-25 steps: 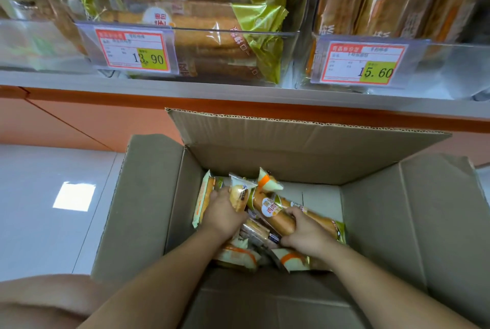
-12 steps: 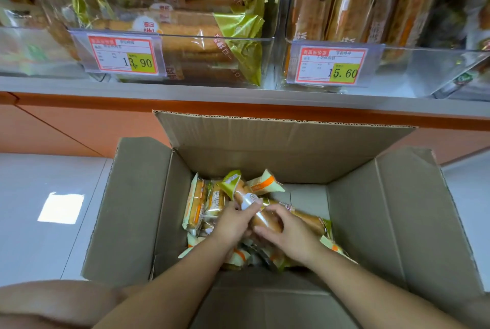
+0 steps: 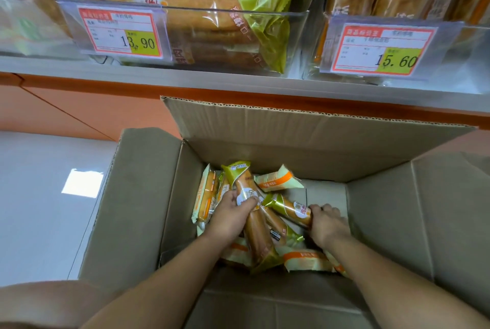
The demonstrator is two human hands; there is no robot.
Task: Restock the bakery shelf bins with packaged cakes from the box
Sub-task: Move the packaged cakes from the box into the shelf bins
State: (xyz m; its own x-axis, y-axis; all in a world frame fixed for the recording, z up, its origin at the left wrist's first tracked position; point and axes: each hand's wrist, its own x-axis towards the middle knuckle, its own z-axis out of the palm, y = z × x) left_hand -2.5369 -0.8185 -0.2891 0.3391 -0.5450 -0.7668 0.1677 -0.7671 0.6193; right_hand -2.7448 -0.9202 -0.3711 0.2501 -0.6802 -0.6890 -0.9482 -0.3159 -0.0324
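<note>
One box (image 3: pixel 148 196): standing open, shelf bins (image 3: pixel 238 11) sitting above it.
Left hand (image 3: pixel 230 213): grip is holding a long cake pack (image 3: pixel 258 236) at the box's left.
Right hand (image 3: pixel 327 224): grip is clutching a second cake pack (image 3: pixel 289 208) nearer the box's right wall.

matt cardboard box (image 3: pixel 397 222), seemingly glossy plastic wrappers (image 3: pixel 258 233)

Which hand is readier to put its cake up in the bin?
Probably the left hand: it grips a long cake tipped upward, right below the matching bin. The right hand grips a second cake lying low in the box.
</note>
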